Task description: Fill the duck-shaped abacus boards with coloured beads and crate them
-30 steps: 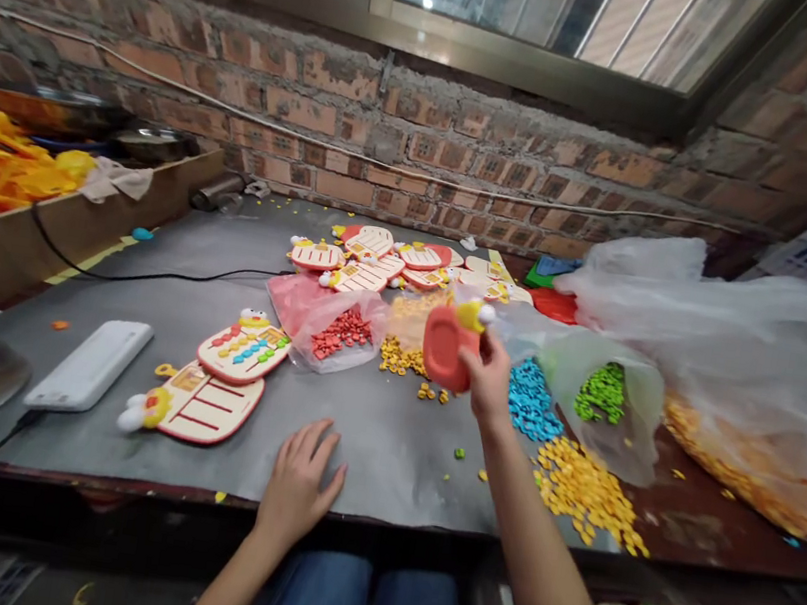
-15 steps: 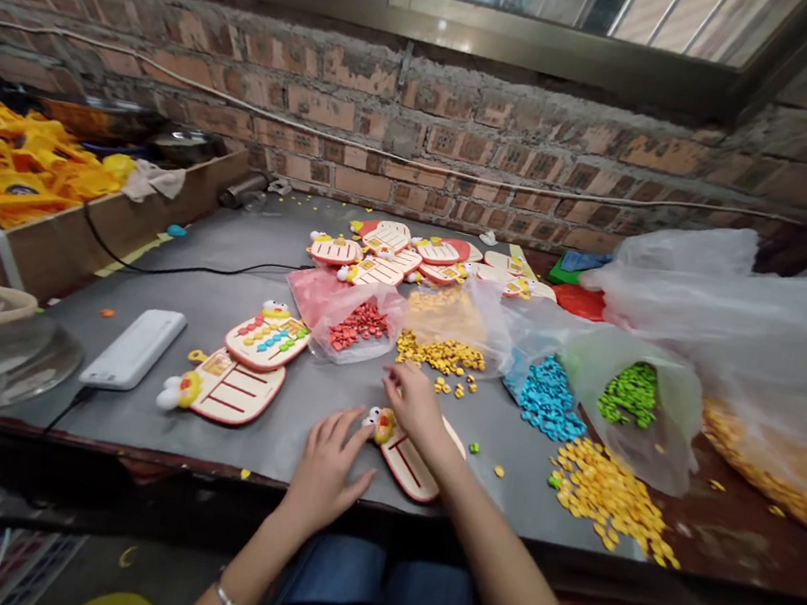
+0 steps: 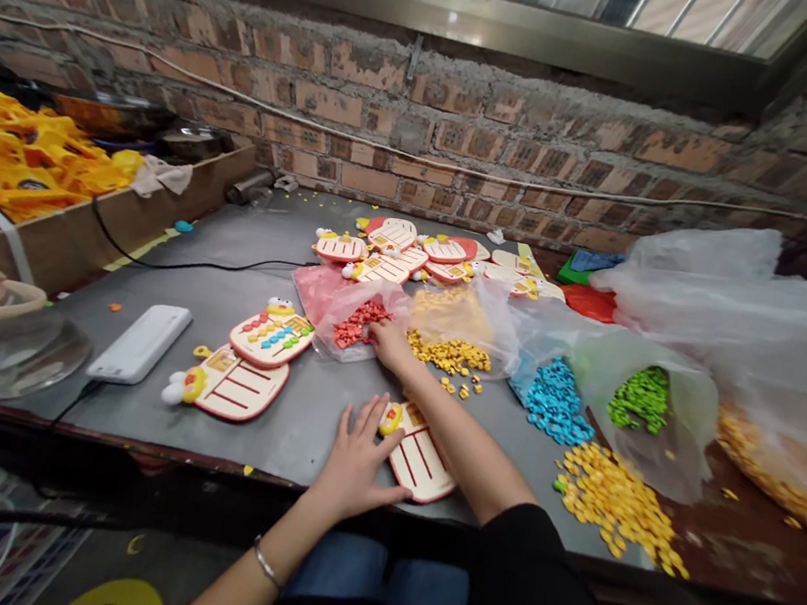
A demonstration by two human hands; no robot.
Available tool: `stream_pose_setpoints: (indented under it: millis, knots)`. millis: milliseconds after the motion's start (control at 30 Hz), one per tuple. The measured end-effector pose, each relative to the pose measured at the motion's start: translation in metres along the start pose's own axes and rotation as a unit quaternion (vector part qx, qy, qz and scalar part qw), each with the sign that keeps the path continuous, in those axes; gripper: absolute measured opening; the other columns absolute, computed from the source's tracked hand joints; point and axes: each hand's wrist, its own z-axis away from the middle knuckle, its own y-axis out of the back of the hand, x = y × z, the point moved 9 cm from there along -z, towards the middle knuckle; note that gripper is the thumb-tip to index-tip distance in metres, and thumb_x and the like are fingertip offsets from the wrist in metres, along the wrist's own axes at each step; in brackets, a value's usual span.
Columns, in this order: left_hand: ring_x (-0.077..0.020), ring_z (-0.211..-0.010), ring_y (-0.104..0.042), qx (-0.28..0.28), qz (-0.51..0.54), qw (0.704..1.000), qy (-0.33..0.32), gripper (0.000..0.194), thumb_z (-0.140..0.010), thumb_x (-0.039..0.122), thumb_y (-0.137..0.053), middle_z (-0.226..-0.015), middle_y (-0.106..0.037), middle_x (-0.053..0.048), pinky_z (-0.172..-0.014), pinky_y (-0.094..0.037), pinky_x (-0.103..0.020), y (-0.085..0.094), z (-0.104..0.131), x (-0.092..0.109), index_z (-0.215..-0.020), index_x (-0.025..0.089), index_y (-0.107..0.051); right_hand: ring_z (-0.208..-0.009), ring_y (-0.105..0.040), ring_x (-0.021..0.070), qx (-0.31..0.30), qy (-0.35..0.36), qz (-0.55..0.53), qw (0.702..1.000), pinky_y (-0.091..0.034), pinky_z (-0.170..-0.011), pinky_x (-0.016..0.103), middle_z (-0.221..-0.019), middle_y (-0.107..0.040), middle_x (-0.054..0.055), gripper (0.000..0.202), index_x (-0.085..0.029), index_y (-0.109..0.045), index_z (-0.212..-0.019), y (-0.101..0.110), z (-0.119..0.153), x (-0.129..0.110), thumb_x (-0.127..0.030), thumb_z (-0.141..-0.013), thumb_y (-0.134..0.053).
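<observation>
My left hand (image 3: 359,458) lies with fingers spread at the left edge of a slotted, cream-coloured duck-head board (image 3: 423,459), its thumb along the near edge. The slots I can see on this board hold no pieces. My right hand (image 3: 394,350) is stretched forward, fingertips bent together among small red pieces (image 3: 361,322) in the mouth of a clear plastic bag. Whatever the fingertips hold is too small to make out. My right forearm covers part of the board's right side.
Yellow pieces (image 3: 453,352), blue pieces (image 3: 554,401) and green pieces (image 3: 639,398) spill from bags rightward. Loose yellow discs (image 3: 620,507) lie near the front edge. A board with coloured pieces (image 3: 269,335) overlaps another board (image 3: 243,390). A white power bank (image 3: 139,344) sits left.
My right hand has moved forward and left, from above the board to the red pieces. My left hand has shifted right, with its fingers spread against the board.
</observation>
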Motion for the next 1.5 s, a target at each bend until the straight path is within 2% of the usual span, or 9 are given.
stream_pose_setpoints:
  millis: [167,333,500,667,733,900,1000,1333,1500]
  knots:
    - [-0.0391,-0.141,-0.022,-0.015,0.009,1.0,-0.009,0.065,-0.068,0.057,-0.071,-0.158,-0.015,-0.017,-0.11,-0.017,-0.062,0.0,0.001,0.002,-0.123,0.024,-0.058,-0.08,-0.06,0.0161,0.074,-0.023,-0.165,0.983,-0.047,-0.074,0.027,-0.087,-0.066,0.004,0.009,-0.017,-0.06,-0.088,0.027,0.027,0.022,-0.024,-0.083,-0.059]
    - [-0.0401,-0.14,-0.022,-0.019,0.013,1.0,-0.018,0.062,-0.067,0.056,-0.072,-0.158,-0.013,-0.018,-0.11,-0.017,-0.061,0.001,0.003,0.003,-0.117,0.02,-0.059,-0.073,-0.06,0.0157,0.172,-0.058,-0.455,0.872,-0.049,-0.068,0.028,-0.079,-0.063,0.0,0.026,-0.02,-0.059,-0.082,0.061,0.097,0.048,-0.034,-0.066,-0.075]
    - [-0.0386,-0.14,-0.021,-0.002,-0.011,1.0,-0.014,0.058,-0.072,0.054,-0.067,-0.156,-0.02,-0.017,-0.111,-0.011,-0.063,0.006,0.007,0.006,-0.12,0.022,-0.059,-0.077,-0.062,0.0174,0.164,-0.122,-0.479,0.854,-0.051,-0.069,0.029,-0.082,-0.067,0.004,0.026,-0.019,-0.066,-0.084,0.064,0.17,0.063,-0.036,-0.066,-0.075]
    - [-0.038,-0.138,-0.026,-0.014,-0.031,0.999,-0.012,0.067,-0.071,0.055,-0.068,-0.154,-0.028,-0.016,-0.111,-0.012,-0.063,0.006,0.012,0.006,-0.128,0.023,-0.054,-0.077,-0.066,0.0195,0.156,-0.171,-0.486,0.842,-0.055,-0.073,0.033,-0.08,-0.067,0.003,0.029,-0.019,-0.062,-0.079,0.05,0.204,0.073,-0.042,-0.066,-0.074]
    - [-0.0381,-0.139,-0.025,-0.018,-0.034,0.999,-0.021,0.073,-0.069,0.058,-0.068,-0.155,-0.026,-0.016,-0.111,-0.013,-0.063,0.005,0.014,0.006,-0.131,0.023,-0.052,-0.08,-0.067,0.0208,0.164,-0.159,-0.475,0.85,-0.055,-0.075,0.035,-0.082,-0.067,0.004,0.028,-0.019,-0.062,-0.081,0.05,0.212,0.071,-0.043,-0.072,-0.071]
    - [-0.039,-0.14,-0.024,-0.013,-0.028,0.999,-0.032,0.084,-0.065,0.066,-0.068,-0.155,-0.024,-0.018,-0.111,-0.015,-0.062,0.005,0.015,0.006,-0.134,0.022,-0.049,-0.088,-0.063,0.0219,0.173,-0.055,-0.265,0.947,-0.05,-0.085,0.04,-0.088,-0.07,0.007,0.008,-0.02,-0.066,-0.08,0.067,0.22,0.042,-0.027,-0.082,-0.064]
    - [-0.0386,-0.139,-0.027,-0.008,-0.023,0.999,-0.031,0.082,-0.065,0.066,-0.068,-0.154,-0.027,-0.017,-0.111,-0.016,-0.06,0.005,0.014,0.006,-0.132,0.022,-0.051,-0.087,-0.06,0.0221,0.16,-0.017,-0.164,0.973,-0.048,-0.084,0.039,-0.086,-0.07,0.007,0.007,-0.02,-0.067,-0.081,0.067,0.216,0.03,-0.018,-0.084,-0.062]
    - [-0.0361,-0.137,-0.03,0.003,-0.008,1.0,-0.012,0.104,-0.063,0.077,-0.063,-0.152,-0.031,-0.017,-0.112,-0.016,-0.055,0.004,0.013,0.001,-0.143,0.016,-0.035,-0.081,-0.059,0.0199,0.105,0.004,-0.14,0.984,-0.047,-0.076,0.034,-0.081,-0.068,0.006,0.009,-0.019,-0.066,-0.081,0.065,0.226,0.023,-0.019,-0.086,-0.059]
    - [-0.0347,-0.138,-0.03,-0.003,0.026,1.0,0.005,0.12,-0.057,0.079,-0.065,-0.152,-0.032,-0.017,-0.113,-0.018,-0.049,0.002,0.012,-0.003,-0.149,0.016,-0.022,-0.074,-0.064,0.0182,0.075,-0.065,-0.236,0.967,-0.048,-0.067,0.029,-0.087,-0.071,0.005,0.029,-0.021,-0.062,-0.111,0.054,0.232,0.031,-0.028,-0.083,-0.065]
